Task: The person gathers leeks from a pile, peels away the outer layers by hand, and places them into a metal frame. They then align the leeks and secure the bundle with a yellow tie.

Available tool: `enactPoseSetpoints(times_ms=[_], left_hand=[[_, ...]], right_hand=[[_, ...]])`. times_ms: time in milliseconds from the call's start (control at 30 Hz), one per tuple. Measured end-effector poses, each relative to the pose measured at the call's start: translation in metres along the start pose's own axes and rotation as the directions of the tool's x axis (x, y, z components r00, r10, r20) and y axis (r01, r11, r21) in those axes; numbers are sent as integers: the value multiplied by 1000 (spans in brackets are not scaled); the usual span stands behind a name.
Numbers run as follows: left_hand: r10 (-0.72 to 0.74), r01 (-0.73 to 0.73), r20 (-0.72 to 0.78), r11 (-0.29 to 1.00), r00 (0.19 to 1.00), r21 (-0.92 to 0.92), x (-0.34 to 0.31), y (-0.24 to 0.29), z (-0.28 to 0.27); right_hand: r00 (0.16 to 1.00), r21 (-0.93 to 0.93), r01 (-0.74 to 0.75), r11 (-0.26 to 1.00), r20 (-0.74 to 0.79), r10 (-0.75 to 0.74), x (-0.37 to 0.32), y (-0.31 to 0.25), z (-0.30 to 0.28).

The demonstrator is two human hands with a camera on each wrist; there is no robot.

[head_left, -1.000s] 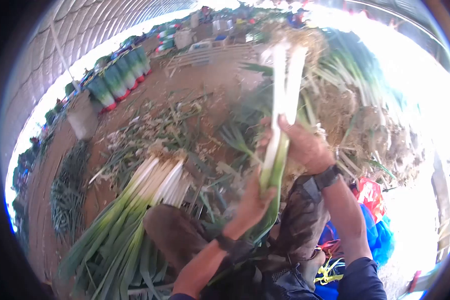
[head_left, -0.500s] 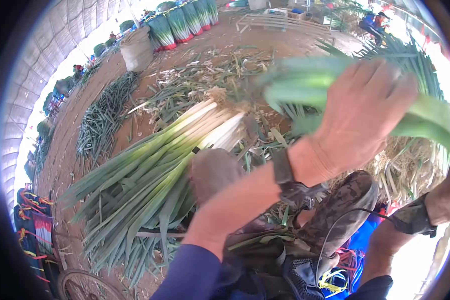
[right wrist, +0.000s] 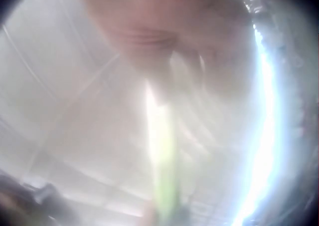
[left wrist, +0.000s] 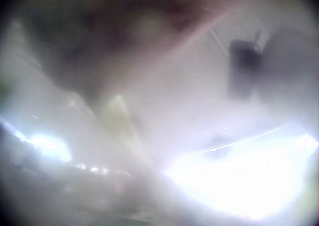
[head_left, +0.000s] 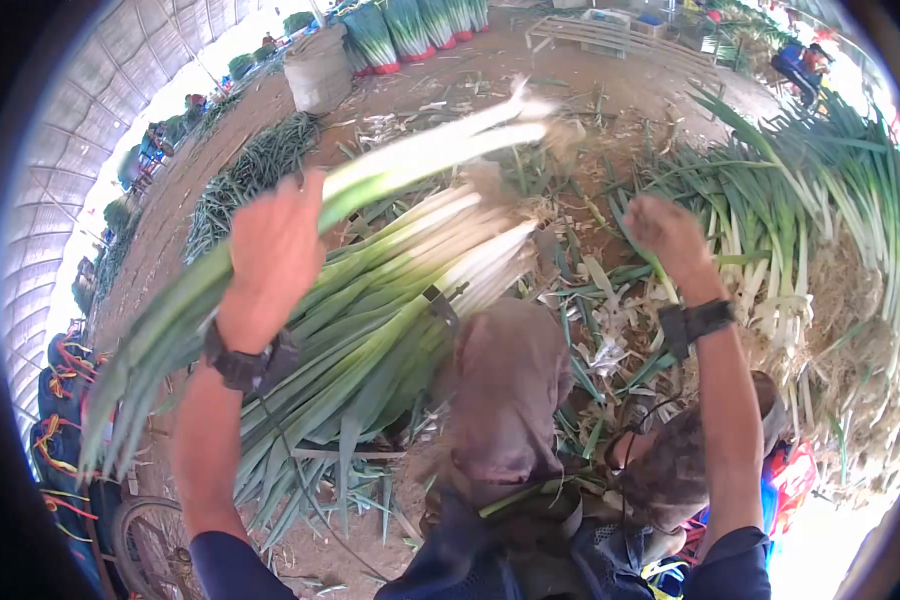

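My left hand grips a couple of leeks, their white ends pointing right and their green leaves trailing down to the left. They pass over a large pile of leeks, roots to the right. In the head view my right hand is raised at the right with curled fingers. A pale green strip of leek leaf runs from its fingertips in the right wrist view. The left wrist view is badly blurred, showing the dark underside of the left hand.
Unpeeled leeks with muddy roots are heaped at the right. Leaf scraps litter the ground. My knee is beside the pile. Bundled leeks, a sack and a slatted wooden rack stand farther back.
The left hand has swung across from the right to the left with the leeks. The right hand has come in from the right edge. The head view has turned rightward.
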State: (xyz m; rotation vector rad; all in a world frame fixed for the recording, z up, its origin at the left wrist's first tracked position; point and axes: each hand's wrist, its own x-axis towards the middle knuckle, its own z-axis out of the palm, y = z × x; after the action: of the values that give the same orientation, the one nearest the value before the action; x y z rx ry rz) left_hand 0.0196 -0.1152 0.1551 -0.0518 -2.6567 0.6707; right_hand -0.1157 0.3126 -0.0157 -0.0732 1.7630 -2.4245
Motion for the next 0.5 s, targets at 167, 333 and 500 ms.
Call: enactPoseSetpoints(times_ms=[167, 333, 500], left_hand=[[1, 30, 256, 993, 967, -115, -37, 24, 127], [127, 9, 447, 957, 886, -290, -47, 57, 158], [230, 40, 587, 911, 776, -410, -39, 46, 161]], right_hand=[[990, -152, -142, 978, -16, 141, 18, 93, 0], [998, -523, -48, 851, 15, 66, 49, 124, 29], [873, -674, 486, 557, 340, -349, 85, 124, 106]])
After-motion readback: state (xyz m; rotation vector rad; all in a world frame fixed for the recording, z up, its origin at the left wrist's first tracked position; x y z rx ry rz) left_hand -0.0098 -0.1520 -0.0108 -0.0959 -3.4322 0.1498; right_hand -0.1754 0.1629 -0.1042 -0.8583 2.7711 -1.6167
